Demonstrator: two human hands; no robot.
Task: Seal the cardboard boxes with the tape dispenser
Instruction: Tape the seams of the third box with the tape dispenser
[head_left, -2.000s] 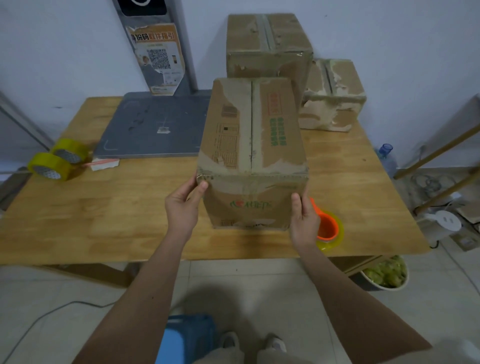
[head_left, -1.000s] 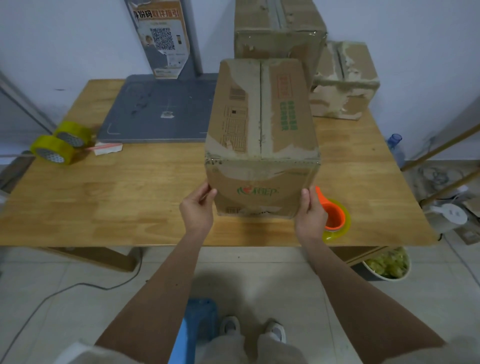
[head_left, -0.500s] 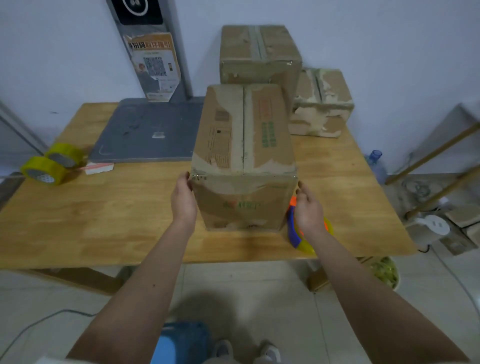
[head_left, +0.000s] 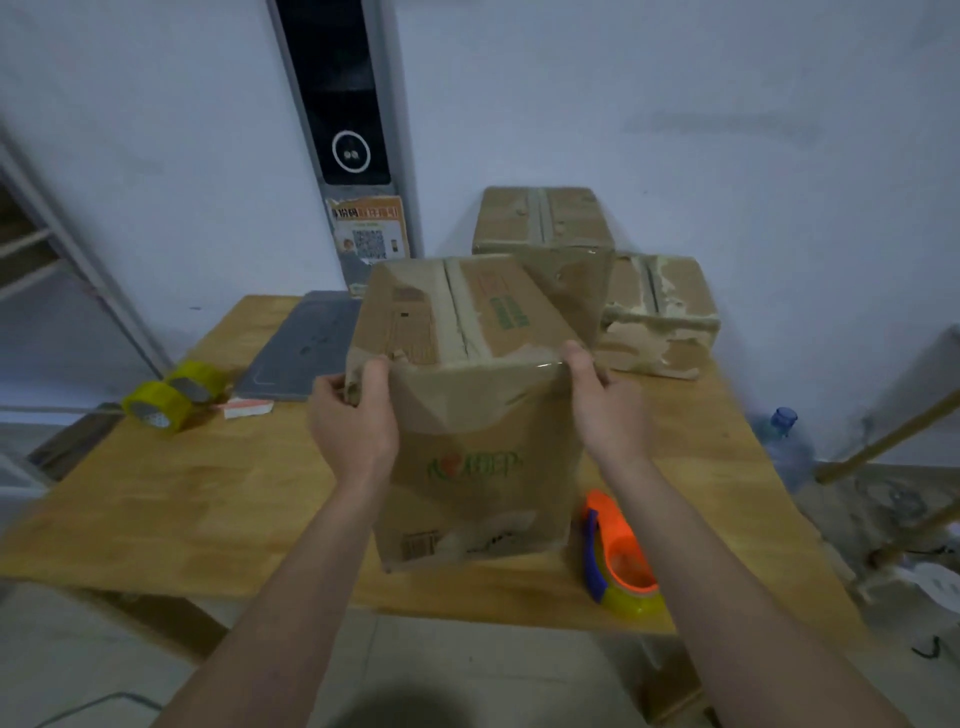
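Table (head_left: 171, 499): wooden, carries everything.
Box (head_left: 467, 415): tilted, near the front edge.
Left hand (head_left: 353, 421): fingers curled over the box's top left corner.
Right hand (head_left: 605, 400): grips the top right corner.
Tape dispenser (head_left: 618, 556): unheld, just right of the box.
Risk: the box could tip onto the dispenser and knock it off.

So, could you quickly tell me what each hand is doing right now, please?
Left hand: grips the near cardboard box at its top-left corner.
Right hand: grips the box's top-right corner.
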